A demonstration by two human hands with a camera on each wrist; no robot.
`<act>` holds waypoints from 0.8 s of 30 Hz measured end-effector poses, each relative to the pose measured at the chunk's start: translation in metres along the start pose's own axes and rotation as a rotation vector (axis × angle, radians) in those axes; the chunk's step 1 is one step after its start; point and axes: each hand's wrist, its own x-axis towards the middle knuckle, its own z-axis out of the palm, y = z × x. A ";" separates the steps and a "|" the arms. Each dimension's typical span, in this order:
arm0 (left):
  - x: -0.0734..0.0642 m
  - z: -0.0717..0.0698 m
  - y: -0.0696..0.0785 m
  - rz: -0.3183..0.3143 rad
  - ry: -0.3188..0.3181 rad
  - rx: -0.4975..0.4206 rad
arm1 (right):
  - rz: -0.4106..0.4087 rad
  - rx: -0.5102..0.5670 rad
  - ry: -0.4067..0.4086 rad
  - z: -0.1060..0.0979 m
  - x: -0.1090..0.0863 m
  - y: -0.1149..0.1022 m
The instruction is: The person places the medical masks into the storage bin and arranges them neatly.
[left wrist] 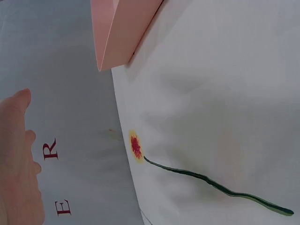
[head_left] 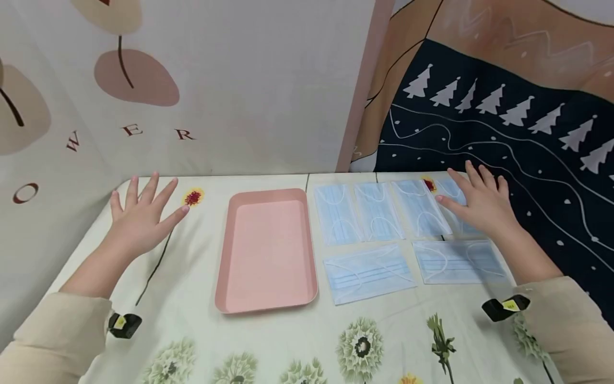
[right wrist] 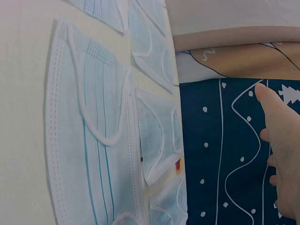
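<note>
My left hand (head_left: 143, 216) hovers with spread fingers over the left side of the table, left of a pink tray (head_left: 268, 250) that holds nothing. Above the far right of the table my right hand (head_left: 484, 202) is spread too, partly covering a light blue face mask (head_left: 450, 188) beneath it. Several blue face masks with white ear loops lie flat right of the tray, four or so upright in a back row, like this mask (head_left: 380, 212), and a front row with a sideways mask (head_left: 369, 273) and another mask (head_left: 458, 261). Neither hand holds anything.
The white tablecloth (head_left: 268, 346) has printed flowers. A pale wall cloth (head_left: 249, 96) with letters rises behind the table, and a dark cloth with white trees (head_left: 446, 128) hangs at the right. Black wrist cameras sit at both sleeves (head_left: 62, 330).
</note>
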 end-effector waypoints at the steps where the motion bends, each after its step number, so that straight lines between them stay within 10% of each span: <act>1: -0.001 0.000 0.000 0.000 0.003 -0.002 | -0.002 0.001 0.003 0.000 -0.001 0.000; 24: -0.007 0.020 0.022 0.019 0.109 -0.088 | -0.037 0.117 0.101 0.006 -0.013 -0.024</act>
